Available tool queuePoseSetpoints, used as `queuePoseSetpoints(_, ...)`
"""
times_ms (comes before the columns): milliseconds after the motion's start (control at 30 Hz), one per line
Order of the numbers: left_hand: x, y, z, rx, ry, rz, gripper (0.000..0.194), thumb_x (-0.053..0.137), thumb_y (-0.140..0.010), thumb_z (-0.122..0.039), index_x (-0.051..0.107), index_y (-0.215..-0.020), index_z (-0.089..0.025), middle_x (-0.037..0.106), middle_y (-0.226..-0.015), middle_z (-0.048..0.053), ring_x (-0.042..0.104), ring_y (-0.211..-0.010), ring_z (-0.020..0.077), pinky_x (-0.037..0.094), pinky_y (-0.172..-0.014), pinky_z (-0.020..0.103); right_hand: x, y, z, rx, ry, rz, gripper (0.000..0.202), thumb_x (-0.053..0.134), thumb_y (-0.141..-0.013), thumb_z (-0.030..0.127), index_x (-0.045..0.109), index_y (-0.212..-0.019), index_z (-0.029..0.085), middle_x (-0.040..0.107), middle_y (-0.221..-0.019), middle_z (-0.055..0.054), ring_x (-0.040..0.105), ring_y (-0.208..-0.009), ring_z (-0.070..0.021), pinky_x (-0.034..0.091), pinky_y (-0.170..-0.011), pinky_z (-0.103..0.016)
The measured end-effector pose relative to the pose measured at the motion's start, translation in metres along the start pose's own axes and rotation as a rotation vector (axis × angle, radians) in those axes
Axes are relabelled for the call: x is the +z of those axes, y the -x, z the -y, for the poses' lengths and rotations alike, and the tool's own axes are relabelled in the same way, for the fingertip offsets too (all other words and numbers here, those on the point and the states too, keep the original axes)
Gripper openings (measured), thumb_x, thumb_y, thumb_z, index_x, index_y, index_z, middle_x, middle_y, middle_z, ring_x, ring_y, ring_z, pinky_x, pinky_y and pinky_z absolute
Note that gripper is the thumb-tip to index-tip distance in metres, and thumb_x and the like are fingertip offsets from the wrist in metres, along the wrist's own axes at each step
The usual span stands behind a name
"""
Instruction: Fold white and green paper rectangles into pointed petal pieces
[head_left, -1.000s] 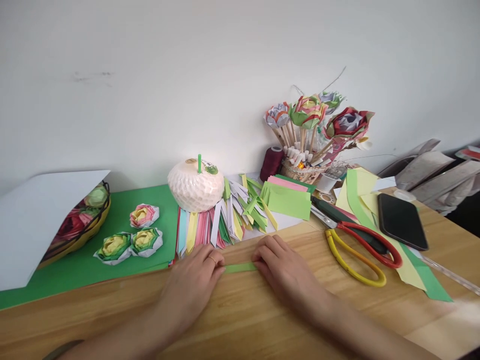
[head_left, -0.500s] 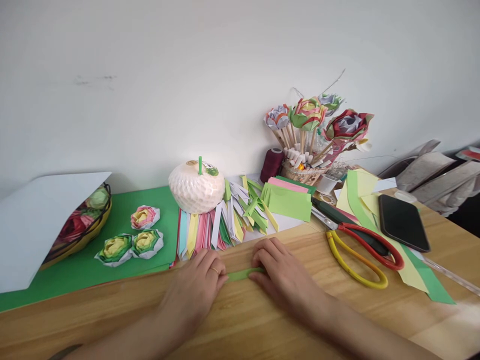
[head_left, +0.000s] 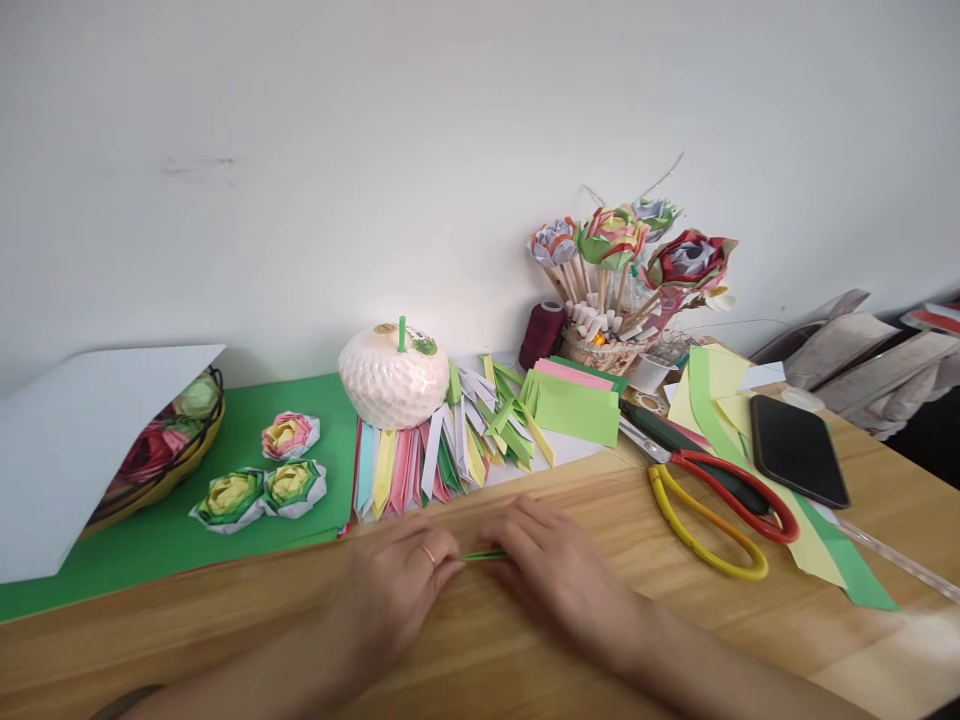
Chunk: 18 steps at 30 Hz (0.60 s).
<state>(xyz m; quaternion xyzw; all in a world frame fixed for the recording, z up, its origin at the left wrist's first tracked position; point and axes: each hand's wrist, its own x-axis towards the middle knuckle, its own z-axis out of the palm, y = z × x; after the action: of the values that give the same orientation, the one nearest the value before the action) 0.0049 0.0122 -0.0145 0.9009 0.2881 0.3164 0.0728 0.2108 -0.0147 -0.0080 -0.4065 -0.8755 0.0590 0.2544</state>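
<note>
A narrow green paper strip is stretched between my two hands, just above or on the wooden table; only its middle shows, nearly edge-on. My left hand, with a ring on one finger, pinches its left end. The right end is held by my right hand, fingers bent over it. Behind my hands lies a fan of folded paper strips in pink, yellow, white, green and blue. A stack of light green paper pieces sits to their right.
Scissors with red and yellow handles lie right of my hands, near a black phone and paper scraps. Paper flowers on sticks stand behind. A white textured container stands at the back. Small paper flowers rest on green sheets at left.
My hands have come closer together and the right one moved slightly left. The green strip between them now looks thinner, turned or folded on edge. The view has shifted slightly.
</note>
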Motion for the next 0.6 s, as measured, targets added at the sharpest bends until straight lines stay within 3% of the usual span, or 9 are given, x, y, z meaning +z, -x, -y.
queuePoseSetpoints(67,0.003,0.001,-0.003,0.047,-0.016,-0.048,0.030,0.036,-0.098,-0.019,0.053,-0.073,-0.017,0.055,-0.061,0.000,0.051,-0.055,0.0140,0.040,-0.053,0.024,-0.002,-0.001,0.005,-0.082,0.020,0.027,0.012,0.044,-0.096,0.017,0.054,-0.102,0.015,0.061,-0.081,-0.004,0.050,-0.072,-0.0172,0.039,-0.066,-0.029)
queuePoseSetpoints(167,0.005,0.000,-0.007,0.110,-0.068,-0.092,0.030,0.035,-0.098,-0.015,0.055,-0.075,-0.015,0.053,-0.058,0.001,0.049,-0.053,0.0145,0.039,-0.050,0.024,-0.004,-0.001,0.010,-0.142,0.066,0.026,0.019,0.037,-0.097,0.016,0.056,-0.099,0.013,0.061,-0.075,-0.003,0.048,-0.066,-0.0172,0.036,-0.061,-0.029)
queuePoseSetpoints(400,0.005,0.000,-0.007,0.190,-0.120,-0.045,0.025,0.034,-0.098,-0.014,0.055,-0.083,-0.012,0.055,-0.061,0.002,0.051,-0.057,0.0167,0.039,-0.050,0.027,-0.003,0.001,0.010,-0.096,0.041,0.002,0.033,0.027,-0.099,0.014,0.057,-0.085,0.015,0.058,-0.066,-0.002,0.044,-0.059,-0.0163,0.032,-0.057,-0.029)
queuePoseSetpoints(600,0.005,0.002,-0.006,0.198,-0.095,-0.049,0.034,0.027,-0.099,-0.011,0.055,-0.080,-0.014,0.054,-0.059,0.000,0.049,-0.054,0.0144,0.039,-0.049,0.025,-0.004,-0.001,0.013,-0.105,0.068,0.022,0.028,0.032,-0.098,0.016,0.058,-0.091,0.015,0.059,-0.067,-0.002,0.045,-0.060,-0.0170,0.031,-0.057,-0.030)
